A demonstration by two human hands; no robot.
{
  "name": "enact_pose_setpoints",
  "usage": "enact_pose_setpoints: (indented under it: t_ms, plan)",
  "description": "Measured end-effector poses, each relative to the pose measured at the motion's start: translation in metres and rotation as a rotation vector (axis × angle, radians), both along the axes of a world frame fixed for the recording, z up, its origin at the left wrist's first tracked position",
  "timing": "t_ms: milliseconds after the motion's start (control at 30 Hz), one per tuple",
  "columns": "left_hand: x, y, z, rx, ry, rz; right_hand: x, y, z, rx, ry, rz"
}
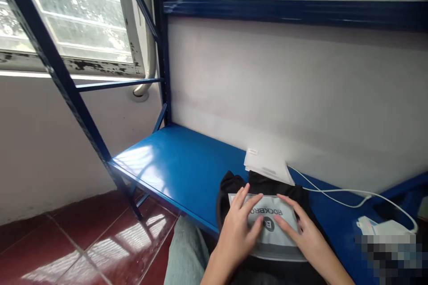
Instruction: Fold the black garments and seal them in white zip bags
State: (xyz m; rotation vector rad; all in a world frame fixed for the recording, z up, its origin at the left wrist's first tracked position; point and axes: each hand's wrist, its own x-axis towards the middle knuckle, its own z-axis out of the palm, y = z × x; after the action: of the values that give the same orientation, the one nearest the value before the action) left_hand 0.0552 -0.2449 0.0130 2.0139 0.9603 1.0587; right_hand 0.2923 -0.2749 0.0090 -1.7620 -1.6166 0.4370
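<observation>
Two hands on a gray plastic pouch (274, 239).
The pouch lies flat on black cloth (230, 183), at 5 o'clock in the view. The left hand (240, 221) touches its 9 o'clock side and the right hand (302, 229) its 3 o'clock side, fingers spread apart. The blue table (187, 164) reaches toward 10 o'clock.

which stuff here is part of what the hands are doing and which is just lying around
Seemingly in use:
- pouch, at the fingers of the left hand and right hand
- black cloth, under it

Seemingly just lying about:
- flat white thing by the wall
- white cable
- white packet
</observation>
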Motion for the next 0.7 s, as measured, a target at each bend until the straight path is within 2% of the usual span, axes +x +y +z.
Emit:
enact_pose_setpoints:
  t_ms: [100, 200, 300, 367, 433, 500, 533, 600, 667, 700]
  plan:
    - [-0.028, 0.026, 0.021, 0.161, 0.014, -0.029, -0.025, 0.032, 0.014, 0.025, 0.02, 0.117]
    - [-0.058, 0.082, 0.043, 0.335, 0.072, -0.007, -0.061, 0.091, 0.035, 0.162, 0.015, 0.151]
    - [-0.082, 0.134, 0.062, 0.414, 0.226, 0.191, -0.096, 0.147, 0.055, 0.189, -0.138, 0.08]
    - [-0.091, 0.141, 0.068, 0.436, 0.254, 0.386, -0.107, 0.159, 0.065, 0.201, -0.288, 0.017]
    - [-0.093, 0.122, 0.063, 0.412, 0.134, 0.532, -0.098, 0.145, 0.065, 0.229, -0.359, 0.003]
    - [-0.086, 0.086, 0.048, 0.338, -0.031, 0.545, -0.07, 0.111, 0.055, 0.224, -0.371, 0.013]
    - [-0.079, 0.067, 0.04, 0.308, -0.051, 0.482, -0.051, 0.091, 0.046, 0.199, -0.398, -0.004]
    - [-0.058, 0.034, 0.027, 0.283, 0.016, 0.255, -0.009, 0.048, 0.024, 0.13, -0.466, -0.106]
    - [-0.029, 0.017, 0.02, 0.27, 0.132, 0.045, 0.026, 0.009, 0.002, 0.05, -0.511, -0.214]
    - [-0.013, 0.013, 0.019, 0.26, 0.193, -0.02, 0.039, -0.007, -0.008, 0.01, -0.519, -0.236]
